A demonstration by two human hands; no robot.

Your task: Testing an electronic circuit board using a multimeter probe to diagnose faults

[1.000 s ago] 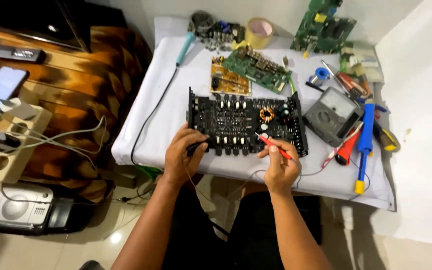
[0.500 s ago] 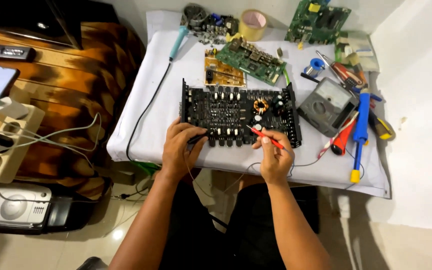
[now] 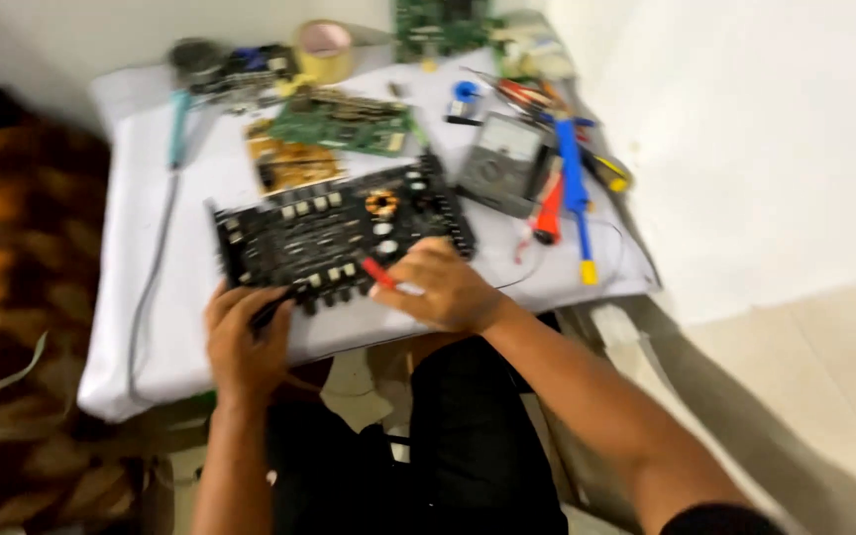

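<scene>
A large black circuit board (image 3: 339, 238) lies near the middle of the frame on a white-covered table (image 3: 141, 277), tilted so its right end sits higher. It is dark and crowded with pale rectangular parts in rows, with a copper-wound coil toward its upper right. It looks rigid and fairly light, but fragile: the raised parts could snap or bend, so the bare edges seem the safest place to grip it.

The left hand (image 3: 245, 337), at the board's lower left edge, pinches a black probe (image 3: 274, 309) whose tip meets the board. The right hand (image 3: 443, 287), at the lower right edge, curls around a red probe (image 3: 378, 274) pointing onto the board.

An analogue multimeter (image 3: 502, 163) sits just right of the board, smaller green boards (image 3: 344, 121) above it, and a tape roll (image 3: 324, 50) at the top.
</scene>
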